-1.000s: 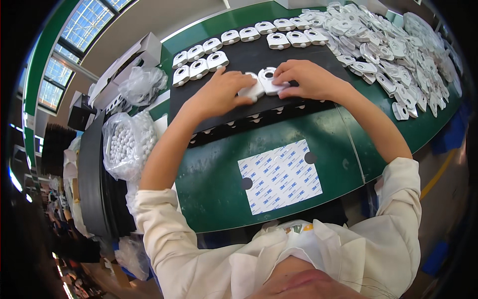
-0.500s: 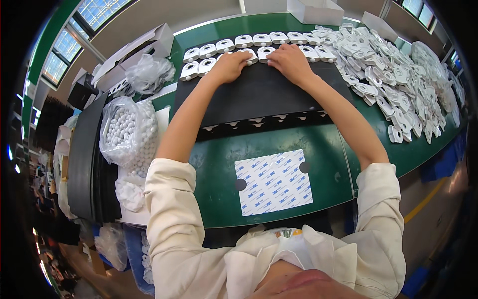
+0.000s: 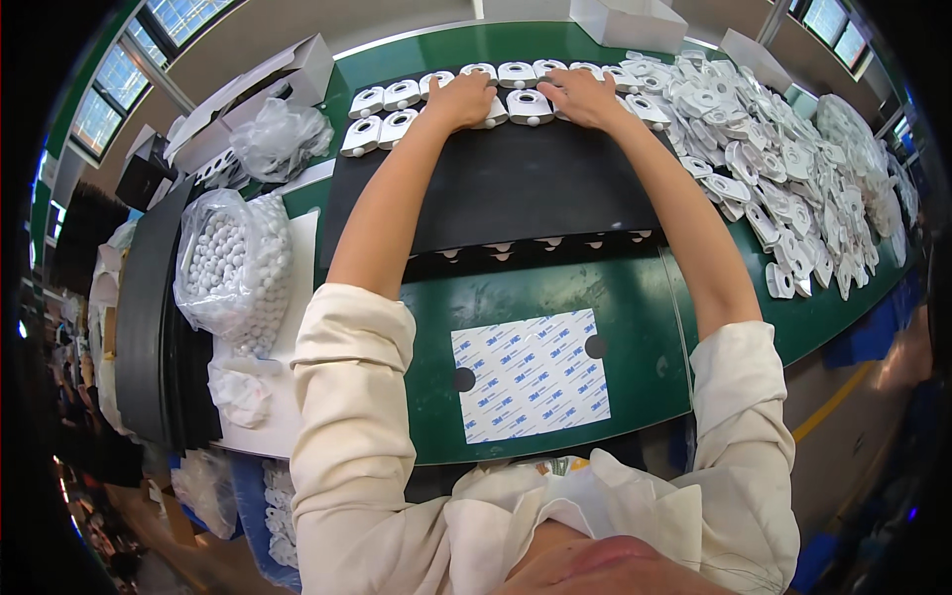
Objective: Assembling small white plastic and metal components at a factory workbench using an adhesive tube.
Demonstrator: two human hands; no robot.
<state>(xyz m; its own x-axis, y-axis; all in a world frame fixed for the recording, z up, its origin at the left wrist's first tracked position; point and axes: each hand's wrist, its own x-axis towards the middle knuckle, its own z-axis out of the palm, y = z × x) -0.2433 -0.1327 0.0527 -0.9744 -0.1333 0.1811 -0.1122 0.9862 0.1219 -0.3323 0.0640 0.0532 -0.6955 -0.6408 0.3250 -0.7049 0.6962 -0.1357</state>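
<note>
White plastic parts (image 3: 517, 72), each with a round hole and a small knob, lie in two rows along the far side of a black board (image 3: 516, 193). My left hand (image 3: 462, 102) reaches over the front row, left of the middle. Its fingers are partly spread above the parts and hide some of them. To its right, my right hand (image 3: 589, 99) lies over the same rows with thumb and forefinger apart. One front-row part (image 3: 530, 107) shows between the hands. Neither hand visibly lifts anything; fingertip contact is partly hidden.
A heap of loose white parts (image 3: 783, 164) covers the right of the green table (image 3: 535, 283). On the left are a clear bag of white balls (image 3: 223, 253), black sheets (image 3: 164, 317) and a white box (image 3: 253, 89). A printed white sheet (image 3: 531, 377) lies in front.
Both hands have moved farther back over the rows, and the right thumb and forefinger have spread. More of the front-row part between the hands shows. The whole view has shifted slightly.
</note>
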